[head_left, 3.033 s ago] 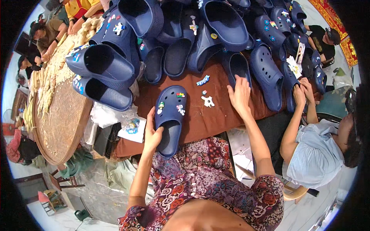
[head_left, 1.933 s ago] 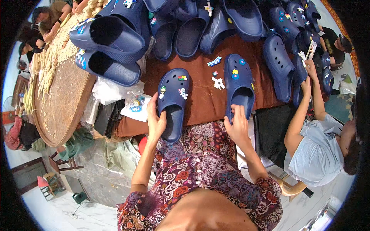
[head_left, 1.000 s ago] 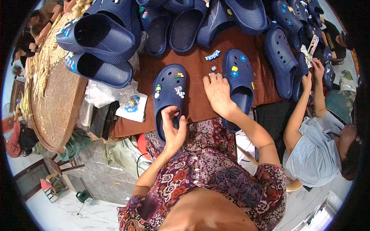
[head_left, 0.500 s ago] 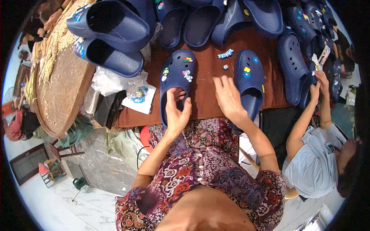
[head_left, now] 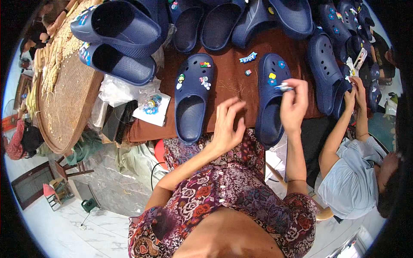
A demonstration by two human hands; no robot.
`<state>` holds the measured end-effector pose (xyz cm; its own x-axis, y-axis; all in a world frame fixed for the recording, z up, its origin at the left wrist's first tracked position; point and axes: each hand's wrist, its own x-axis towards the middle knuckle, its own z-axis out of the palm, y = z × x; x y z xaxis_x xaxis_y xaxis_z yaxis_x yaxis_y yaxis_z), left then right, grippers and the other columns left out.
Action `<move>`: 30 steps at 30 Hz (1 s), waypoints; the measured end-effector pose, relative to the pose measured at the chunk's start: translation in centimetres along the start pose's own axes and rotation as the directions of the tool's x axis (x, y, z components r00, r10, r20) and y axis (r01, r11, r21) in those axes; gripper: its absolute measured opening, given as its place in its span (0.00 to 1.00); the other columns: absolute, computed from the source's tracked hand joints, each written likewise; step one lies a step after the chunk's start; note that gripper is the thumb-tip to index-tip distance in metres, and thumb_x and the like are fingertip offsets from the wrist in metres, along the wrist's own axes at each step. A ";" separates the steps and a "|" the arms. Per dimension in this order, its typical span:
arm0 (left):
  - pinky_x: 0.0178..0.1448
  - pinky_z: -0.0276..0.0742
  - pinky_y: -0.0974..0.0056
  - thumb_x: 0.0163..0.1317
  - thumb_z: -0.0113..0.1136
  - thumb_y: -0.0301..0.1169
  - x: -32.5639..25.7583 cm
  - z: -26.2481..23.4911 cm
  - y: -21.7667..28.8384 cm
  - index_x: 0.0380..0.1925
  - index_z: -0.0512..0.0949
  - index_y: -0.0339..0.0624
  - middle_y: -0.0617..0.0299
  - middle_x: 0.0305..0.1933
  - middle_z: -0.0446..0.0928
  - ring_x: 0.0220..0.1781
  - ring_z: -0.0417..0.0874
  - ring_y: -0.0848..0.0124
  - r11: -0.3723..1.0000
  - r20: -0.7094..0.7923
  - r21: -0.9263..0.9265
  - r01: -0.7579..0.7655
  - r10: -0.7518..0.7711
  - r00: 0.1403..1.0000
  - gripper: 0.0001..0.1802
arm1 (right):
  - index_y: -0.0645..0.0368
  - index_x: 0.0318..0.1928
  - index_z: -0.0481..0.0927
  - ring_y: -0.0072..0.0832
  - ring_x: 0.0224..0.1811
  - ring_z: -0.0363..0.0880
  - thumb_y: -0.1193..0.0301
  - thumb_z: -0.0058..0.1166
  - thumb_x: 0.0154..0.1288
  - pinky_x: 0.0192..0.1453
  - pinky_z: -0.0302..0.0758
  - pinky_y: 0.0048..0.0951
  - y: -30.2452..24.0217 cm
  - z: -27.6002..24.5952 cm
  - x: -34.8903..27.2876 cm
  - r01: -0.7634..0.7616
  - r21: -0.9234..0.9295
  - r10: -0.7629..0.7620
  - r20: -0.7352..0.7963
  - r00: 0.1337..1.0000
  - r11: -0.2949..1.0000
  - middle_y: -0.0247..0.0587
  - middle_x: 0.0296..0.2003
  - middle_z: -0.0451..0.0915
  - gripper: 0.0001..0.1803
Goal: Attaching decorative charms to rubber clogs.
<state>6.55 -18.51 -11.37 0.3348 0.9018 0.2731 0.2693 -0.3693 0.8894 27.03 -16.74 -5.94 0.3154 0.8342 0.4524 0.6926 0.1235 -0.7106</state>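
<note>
My right hand [head_left: 295,105] pinches a small white-and-blue shoe charm [head_left: 284,87], blurred by motion, over the right navy clog [head_left: 270,122]. That clog carries a yellow flower charm and a blue flower charm on its toe. Between the two clogs hovers my left hand [head_left: 228,124], fingers loosely bent and apart, with nothing in it. At its left lies the other navy clog [head_left: 190,118], dressed with several colourful charms. A blue banner-shaped charm [head_left: 248,57] and a tiny charm [head_left: 248,72] rest on the brown cloth [head_left: 234,88] between the toes.
More navy clogs [head_left: 219,28] line the far side, with others stacked at left [head_left: 122,64]. Plastic bags [head_left: 118,88] and a white card with a charm [head_left: 150,109] lie near a round woven tray [head_left: 64,112]. At right, another person's hands [head_left: 353,92] work on a clog.
My left hand has come out of the left clog and moved right. My right hand has lifted off the cloth and shifted right over the right clog, now with a charm in it.
</note>
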 end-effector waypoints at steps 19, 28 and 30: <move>0.76 0.54 0.42 0.56 0.63 0.31 8.0 4.8 -6.6 0.64 0.66 0.24 0.34 0.73 0.57 0.74 0.57 0.38 0.880 0.047 0.474 -0.029 0.007 0.999 0.36 | 0.59 0.46 0.74 0.17 0.40 0.70 0.80 0.36 0.69 0.46 0.69 0.21 8.9 0.9 -3.0 -0.415 0.432 0.504 -0.111 0.857 0.801 0.31 0.40 0.74 0.12; 0.73 0.62 0.51 0.65 0.55 0.23 5.6 1.2 -1.9 0.63 0.72 0.38 0.38 0.70 0.62 0.71 0.64 0.46 0.993 -0.148 0.086 0.075 -0.062 0.987 0.24 | 0.58 0.47 0.73 0.14 0.36 0.67 0.82 0.35 0.70 0.41 0.66 0.19 4.6 4.2 -5.1 -0.419 0.507 0.504 -0.034 0.863 0.753 0.29 0.38 0.71 0.13; 0.65 0.72 0.58 0.65 0.55 0.20 4.3 0.3 -0.9 0.59 0.75 0.39 0.44 0.66 0.66 0.66 0.71 0.53 0.998 -0.178 0.059 0.034 -0.023 0.984 0.21 | 0.59 0.49 0.72 0.14 0.38 0.67 0.82 0.35 0.72 0.44 0.68 0.19 3.5 4.5 -5.8 -0.402 0.496 0.465 -0.005 0.885 0.770 0.29 0.40 0.72 0.12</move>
<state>8.03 -14.37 -11.16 0.1629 0.9355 0.3135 0.3331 -0.3512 0.8751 24.67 -18.70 -13.47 0.6045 0.7933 0.0722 0.0846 0.0261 -0.9961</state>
